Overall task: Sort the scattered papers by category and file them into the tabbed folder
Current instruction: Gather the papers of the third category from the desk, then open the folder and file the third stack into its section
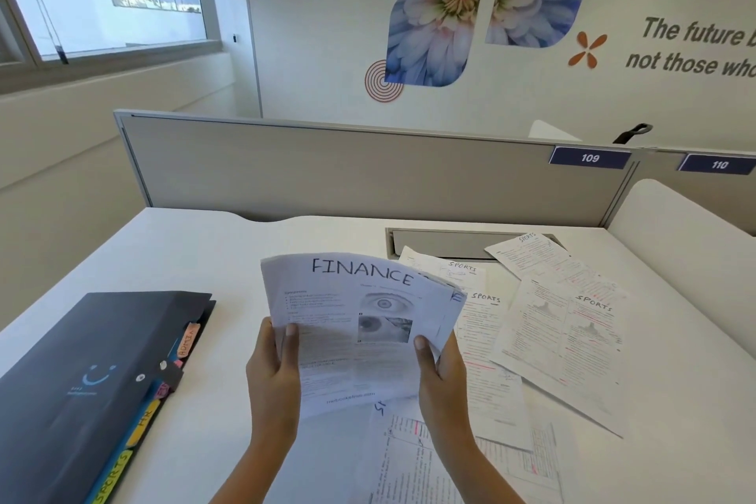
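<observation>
In the head view, a sheaf of papers (352, 364) stands nearly upright between the two hands, lifted off the white tabletop (204, 250). Its front sheet is headed "FINANCE" in handwritten capitals, with printed text and two pictures of an eye below. More sheets fan out behind it at the upper right edge.

The left hand (272, 376) grips the sheaf's lower left edge, thumb pressed flat on the front and fingers curled behind. The right hand (442, 376) grips the lower right edge the same way, thumb on the front sheet and fingers wrapped behind the stack.

To the left of the left hand lies the dark tabbed folder (90, 372), closed, flat on the tabletop. Coloured tabs stick out along its near side, reading ADMIN (187, 340), HR (143, 419) and SPORTS (112, 475).

To the right of the right hand and beyond it, several loose sheets marked SPORTS (564, 340) overlap on the tabletop, printed and marked in red. Under the right wrist lies another printed sheet (409, 458); its heading cannot be read.
</observation>
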Demonstrator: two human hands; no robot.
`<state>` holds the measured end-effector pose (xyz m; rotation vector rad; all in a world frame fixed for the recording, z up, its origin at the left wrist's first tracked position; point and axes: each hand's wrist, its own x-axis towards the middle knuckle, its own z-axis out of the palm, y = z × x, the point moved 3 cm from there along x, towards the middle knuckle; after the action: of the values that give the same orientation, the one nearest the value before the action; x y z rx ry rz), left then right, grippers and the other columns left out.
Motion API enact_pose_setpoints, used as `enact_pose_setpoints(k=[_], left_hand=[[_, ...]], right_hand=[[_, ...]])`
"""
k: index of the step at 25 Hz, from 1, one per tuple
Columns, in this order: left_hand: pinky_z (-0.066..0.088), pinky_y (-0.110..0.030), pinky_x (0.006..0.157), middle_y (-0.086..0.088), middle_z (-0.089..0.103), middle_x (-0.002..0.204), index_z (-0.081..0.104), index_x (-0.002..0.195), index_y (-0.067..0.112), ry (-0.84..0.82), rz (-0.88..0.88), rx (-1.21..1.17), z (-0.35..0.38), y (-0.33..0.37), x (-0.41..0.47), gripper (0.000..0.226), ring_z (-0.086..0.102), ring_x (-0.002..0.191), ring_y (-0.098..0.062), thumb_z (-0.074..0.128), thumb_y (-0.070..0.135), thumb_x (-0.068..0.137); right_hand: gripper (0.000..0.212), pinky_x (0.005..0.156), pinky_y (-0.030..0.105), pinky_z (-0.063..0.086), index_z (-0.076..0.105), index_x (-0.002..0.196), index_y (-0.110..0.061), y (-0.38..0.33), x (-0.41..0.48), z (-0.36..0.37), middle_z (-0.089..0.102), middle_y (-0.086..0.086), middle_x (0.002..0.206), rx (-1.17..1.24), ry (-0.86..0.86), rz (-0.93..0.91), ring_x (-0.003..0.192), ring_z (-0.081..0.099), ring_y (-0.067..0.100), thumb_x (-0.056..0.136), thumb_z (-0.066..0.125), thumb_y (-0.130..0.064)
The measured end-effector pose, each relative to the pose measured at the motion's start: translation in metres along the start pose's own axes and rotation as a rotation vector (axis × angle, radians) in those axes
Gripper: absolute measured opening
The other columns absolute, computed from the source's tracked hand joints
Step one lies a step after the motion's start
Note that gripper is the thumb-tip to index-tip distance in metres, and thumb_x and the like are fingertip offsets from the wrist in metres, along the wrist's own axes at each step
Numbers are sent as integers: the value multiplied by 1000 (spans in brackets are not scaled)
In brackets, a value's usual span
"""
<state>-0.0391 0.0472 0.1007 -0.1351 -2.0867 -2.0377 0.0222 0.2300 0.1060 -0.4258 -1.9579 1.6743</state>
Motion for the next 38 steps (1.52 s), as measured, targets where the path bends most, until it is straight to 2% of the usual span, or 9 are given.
enact_pose_setpoints(k=[5,9,13,16,21,24,26,31,38], left_hand=[[47,-33,65,3,64,85,54,93,20,-9,-55,145,-4,-15,-2,17,59,83,-24,46,34,97],[39,-31,56,-5,61,73,50,80,11,67,-5,196,-15,3,1,26,54,68,-27,47,31,96],[40,-29,58,0,60,73,53,79,17,176,7,179,-29,25,3,24,53,67,-19,50,34,95],[45,-32,58,-2,62,77,55,81,17,234,-6,190,-39,29,3,23,57,70,-17,50,33,96],[53,-26,65,8,70,92,63,101,21,237,-75,206,-55,22,3,17,67,81,-10,49,31,96],[52,-26,74,7,69,99,62,103,22,347,-125,281,-84,7,8,15,66,88,-11,50,20,94],[45,-23,75,3,66,108,62,107,20,377,-210,437,-111,-12,12,18,62,92,-13,52,16,92],[30,-54,103,-19,42,136,45,130,8,187,-419,1205,-181,-64,26,54,32,128,-42,63,32,85],[16,-67,107,-14,18,156,19,147,9,-67,-433,1454,-207,-81,52,87,7,144,-42,58,54,83]], right_hand=[[103,114,46,32,27,148,-20,4,-1,5,36,-3,151,-81,-16,35,138,36,17,68,40,-84],[56,99,35,49,43,136,-19,4,10,2,56,-1,132,-88,-81,2,119,55,15,89,53,-47],[5,63,20,46,54,91,-24,0,12,2,63,3,81,-177,-186,-62,70,57,18,92,56,-29],[16,51,14,32,54,78,-22,2,4,9,53,-7,58,-215,-251,-78,53,42,5,94,55,-26],[24,51,14,38,49,71,-26,12,1,17,51,-13,60,-243,-248,-42,53,48,3,94,55,-22],[31,55,19,30,44,65,-16,27,-3,22,44,-3,58,-194,-213,61,54,38,8,94,55,-19],[27,59,26,34,51,73,-5,42,-4,26,52,16,66,-162,-200,133,61,44,14,94,55,-22],[22,64,32,41,59,89,-2,65,-16,57,62,18,82,-150,-123,268,71,55,24,94,55,-24],[11,69,29,44,63,92,-13,58,-30,103,63,2,83,-148,-56,319,76,57,19,94,54,-19]])
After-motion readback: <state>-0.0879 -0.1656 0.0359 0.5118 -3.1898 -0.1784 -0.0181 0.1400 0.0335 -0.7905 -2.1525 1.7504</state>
